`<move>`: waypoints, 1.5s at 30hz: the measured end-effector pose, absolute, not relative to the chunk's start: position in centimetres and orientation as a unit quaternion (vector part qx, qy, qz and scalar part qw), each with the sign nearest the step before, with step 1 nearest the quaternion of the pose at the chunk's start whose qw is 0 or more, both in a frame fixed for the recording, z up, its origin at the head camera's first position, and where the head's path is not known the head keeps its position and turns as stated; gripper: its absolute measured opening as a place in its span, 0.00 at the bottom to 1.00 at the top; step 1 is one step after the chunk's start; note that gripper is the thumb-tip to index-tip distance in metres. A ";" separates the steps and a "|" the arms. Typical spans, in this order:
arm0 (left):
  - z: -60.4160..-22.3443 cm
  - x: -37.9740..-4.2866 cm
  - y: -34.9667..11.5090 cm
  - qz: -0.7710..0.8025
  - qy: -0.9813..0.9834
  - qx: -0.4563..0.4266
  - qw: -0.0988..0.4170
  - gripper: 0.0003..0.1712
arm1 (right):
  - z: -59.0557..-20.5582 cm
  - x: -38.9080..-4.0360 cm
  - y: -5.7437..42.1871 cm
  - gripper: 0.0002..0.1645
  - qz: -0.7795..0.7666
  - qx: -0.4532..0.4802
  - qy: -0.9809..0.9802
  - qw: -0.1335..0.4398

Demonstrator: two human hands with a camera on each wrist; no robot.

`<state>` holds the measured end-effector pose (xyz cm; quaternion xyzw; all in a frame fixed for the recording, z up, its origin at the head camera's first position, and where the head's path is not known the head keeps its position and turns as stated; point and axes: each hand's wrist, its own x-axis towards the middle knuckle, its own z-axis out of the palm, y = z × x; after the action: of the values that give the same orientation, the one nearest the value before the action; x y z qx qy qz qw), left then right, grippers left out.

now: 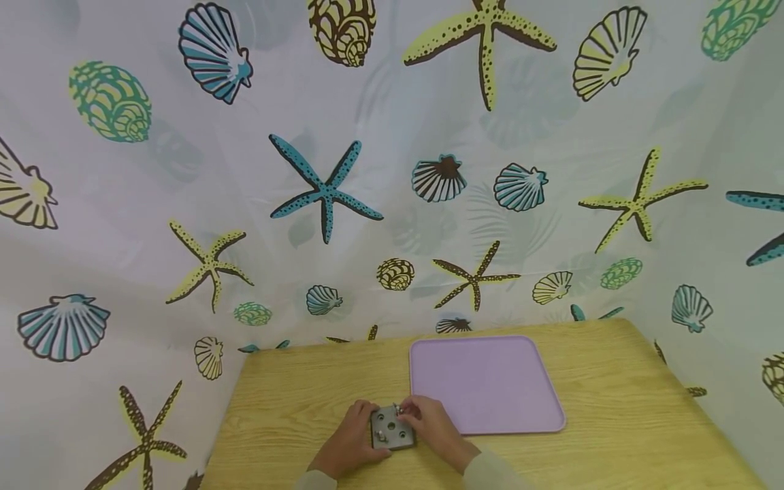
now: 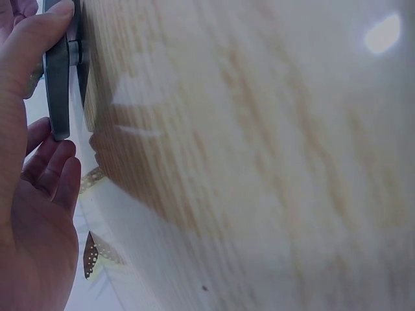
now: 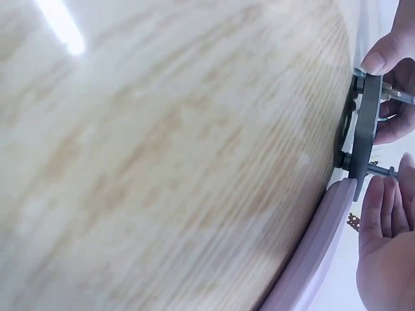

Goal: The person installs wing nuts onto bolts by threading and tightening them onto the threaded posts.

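Note:
A square grey metal plate [image 1: 393, 416] with several holes sits over the wooden table, left of the tray. My left hand [image 1: 354, 439] grips its left side, thumb at the near edge and fingers at the far left corner. A threaded bolt [image 3: 401, 96] with a nut stands up from the near left part of the plate. At the far right corner rises a second bolt [image 3: 379, 170]; my right hand [image 1: 431, 423] pinches its upper end with thumb and fingertips. Short feet under the plate [image 3: 367, 120] show in the right wrist view.
A lilac tray [image 1: 484, 384] lies on the wooden table [image 1: 294, 381] just right of the plate, its left rim close to my right hand. A white curtain [image 1: 380, 122] printed with shells and starfish hangs behind the table and at both sides.

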<state>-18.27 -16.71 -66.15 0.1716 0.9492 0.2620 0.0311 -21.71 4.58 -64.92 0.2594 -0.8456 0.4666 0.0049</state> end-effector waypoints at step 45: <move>-66.7 -18.5 -17.1 0.268 0.944 0.194 0.020 0.47 | -64.5 -22.2 3.6 0.16 0.420 0.255 -0.870 0.038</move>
<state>-18.48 -17.08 -66.71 0.1941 0.9436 0.2676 0.0197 -22.17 3.57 -64.49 0.2554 -0.8700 0.4200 0.0378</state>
